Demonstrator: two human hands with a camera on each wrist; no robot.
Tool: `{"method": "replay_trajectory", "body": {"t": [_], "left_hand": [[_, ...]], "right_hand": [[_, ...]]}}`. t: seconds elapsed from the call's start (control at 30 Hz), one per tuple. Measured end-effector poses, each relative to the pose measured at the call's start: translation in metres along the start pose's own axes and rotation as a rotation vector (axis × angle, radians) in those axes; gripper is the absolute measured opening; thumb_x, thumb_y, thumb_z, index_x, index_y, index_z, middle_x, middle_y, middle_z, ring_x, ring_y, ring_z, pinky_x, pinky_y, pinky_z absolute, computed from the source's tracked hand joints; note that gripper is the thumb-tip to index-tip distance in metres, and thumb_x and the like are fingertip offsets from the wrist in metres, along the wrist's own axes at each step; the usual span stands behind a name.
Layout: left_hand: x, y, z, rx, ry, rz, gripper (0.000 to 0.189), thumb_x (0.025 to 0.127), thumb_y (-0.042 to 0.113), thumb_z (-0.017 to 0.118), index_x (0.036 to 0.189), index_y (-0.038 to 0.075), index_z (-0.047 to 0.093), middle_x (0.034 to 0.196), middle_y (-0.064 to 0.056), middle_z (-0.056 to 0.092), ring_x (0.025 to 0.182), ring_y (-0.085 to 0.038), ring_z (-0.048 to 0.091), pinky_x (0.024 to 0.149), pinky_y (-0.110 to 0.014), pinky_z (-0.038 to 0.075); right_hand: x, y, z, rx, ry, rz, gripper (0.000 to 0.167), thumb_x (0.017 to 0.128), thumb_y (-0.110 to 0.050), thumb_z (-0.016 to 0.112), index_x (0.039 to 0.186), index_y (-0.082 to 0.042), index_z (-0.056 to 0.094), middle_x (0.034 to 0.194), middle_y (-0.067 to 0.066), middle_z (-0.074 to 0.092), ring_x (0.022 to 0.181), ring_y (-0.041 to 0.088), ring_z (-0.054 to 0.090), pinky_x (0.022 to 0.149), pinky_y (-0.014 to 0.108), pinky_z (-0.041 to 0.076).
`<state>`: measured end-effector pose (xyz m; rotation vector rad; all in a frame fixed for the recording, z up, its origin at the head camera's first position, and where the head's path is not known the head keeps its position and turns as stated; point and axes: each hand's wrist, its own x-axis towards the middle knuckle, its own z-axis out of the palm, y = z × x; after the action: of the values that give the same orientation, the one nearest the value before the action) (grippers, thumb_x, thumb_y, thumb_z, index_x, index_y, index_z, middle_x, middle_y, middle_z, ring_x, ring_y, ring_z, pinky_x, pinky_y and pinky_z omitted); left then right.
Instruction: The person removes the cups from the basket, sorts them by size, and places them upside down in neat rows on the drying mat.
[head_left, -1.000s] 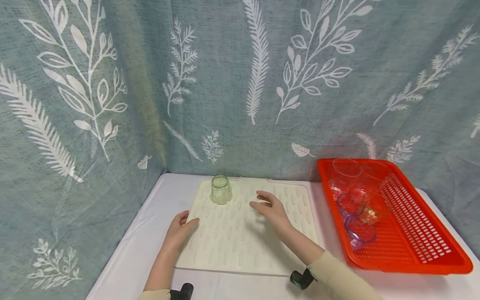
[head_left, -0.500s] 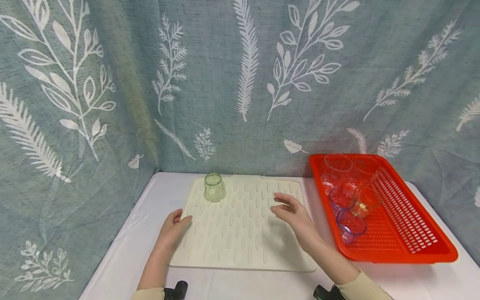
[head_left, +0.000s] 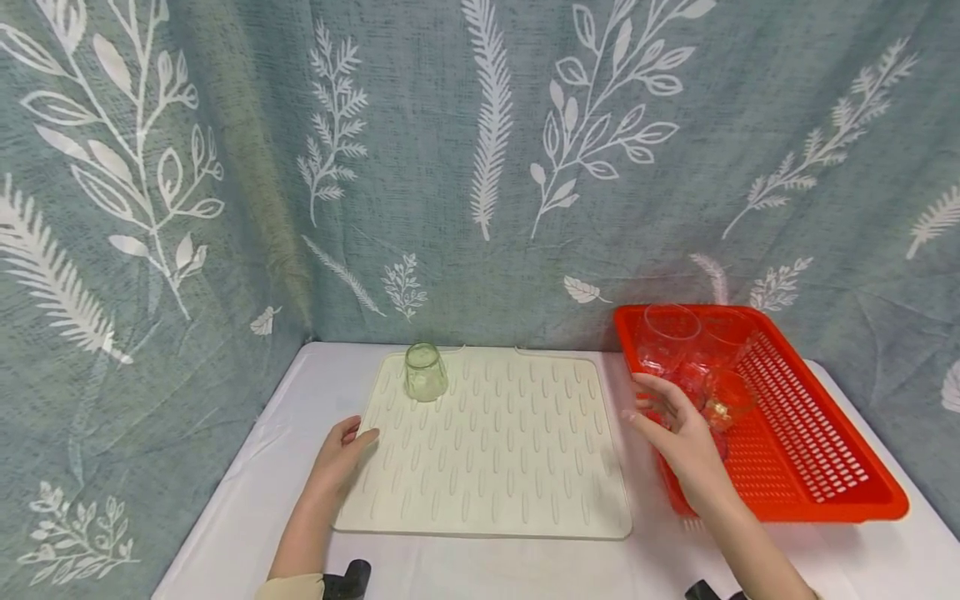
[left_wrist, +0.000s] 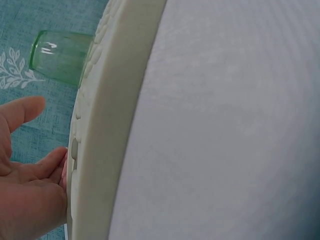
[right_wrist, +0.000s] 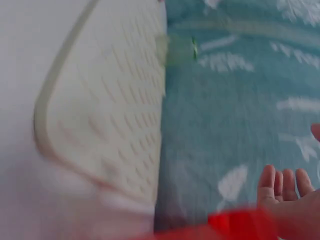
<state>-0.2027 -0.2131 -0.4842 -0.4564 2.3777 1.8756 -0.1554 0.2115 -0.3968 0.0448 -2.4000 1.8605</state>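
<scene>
A green glass [head_left: 425, 375] stands at the far left corner of a cream ribbed drying mat [head_left: 487, 467]. By the mat's left edge is my left hand [head_left: 337, 457], its thumb and fingers apart and holding nothing. In the left wrist view, the fingertips of that hand [left_wrist: 30, 190] reach the mat's edge; contact cannot be told for certain. My right hand [head_left: 682, 437] is over the near left side of a red plastic basket [head_left: 862, 508], fingers loosely bent around nothing. It hides some of the glasses inside. An amber glass [head_left: 738, 396] shows just beyond it.
Two clear glasses [head_left: 670, 329] stand at the basket's far left end. The basket sits right of the mat on a white-covered table [head_left: 480, 571]. A blue-green curtain [head_left: 420, 167] with white leaves hangs behind and along the left.
My right hand has moved right, from above the mat to the basket's left side. The left hand stays by the mat's edge. The head view has shifted slightly.
</scene>
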Motion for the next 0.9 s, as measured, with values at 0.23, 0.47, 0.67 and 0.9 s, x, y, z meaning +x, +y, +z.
{"method": "replay_trajectory", "body": {"t": [0.23, 0.47, 0.67, 0.9], "left_hand": [[0.000, 0.001, 0.000, -0.006, 0.001, 0.001, 0.071, 0.098, 0.020, 0.055, 0.150, -0.009, 0.016, 0.141, -0.026, 0.031, 0.123, -0.033, 0.033, 0.103, -0.041, 0.032], [0.001, -0.002, 0.000, 0.024, -0.003, -0.008, 0.072, 0.097, 0.021, 0.054, 0.151, -0.008, 0.016, 0.145, -0.028, 0.027, 0.132, -0.038, 0.029, 0.111, -0.049, 0.027], [0.000, 0.000, 0.000, 0.025, -0.008, -0.016, 0.072, 0.098, 0.022, 0.054, 0.152, -0.007, 0.015, 0.147, -0.028, 0.026, 0.133, -0.037, 0.028, 0.111, -0.048, 0.027], [-0.002, 0.000, 0.002, 0.020, -0.002, -0.020, 0.073, 0.098, 0.023, 0.054, 0.152, -0.007, 0.014, 0.146, -0.027, 0.028, 0.131, -0.037, 0.030, 0.108, -0.047, 0.029]], "right_hand": [[-0.001, 0.011, -0.039, -0.169, 0.135, -0.015, 0.060, 0.094, -0.037, 0.064, 0.147, -0.019, 0.041, 0.136, 0.003, 0.049, 0.115, 0.016, 0.046, 0.083, 0.009, 0.045], [-0.001, 0.021, -0.072, -0.300, 0.074, 0.038, 0.076, 0.092, -0.038, 0.067, 0.151, -0.009, 0.028, 0.142, 0.019, 0.039, 0.122, 0.040, 0.044, 0.084, 0.024, 0.053], [0.003, 0.028, -0.093, -0.431, -0.087, 0.138, 0.096, 0.088, -0.041, 0.071, 0.153, -0.001, 0.013, 0.147, 0.031, 0.023, 0.127, 0.052, 0.033, 0.091, 0.064, 0.044], [0.008, 0.038, -0.106, -0.553, -0.224, 0.137, 0.100, 0.080, -0.039, 0.079, 0.148, 0.007, 0.020, 0.137, 0.033, 0.036, 0.119, 0.049, 0.040, 0.084, 0.057, 0.052]]}}
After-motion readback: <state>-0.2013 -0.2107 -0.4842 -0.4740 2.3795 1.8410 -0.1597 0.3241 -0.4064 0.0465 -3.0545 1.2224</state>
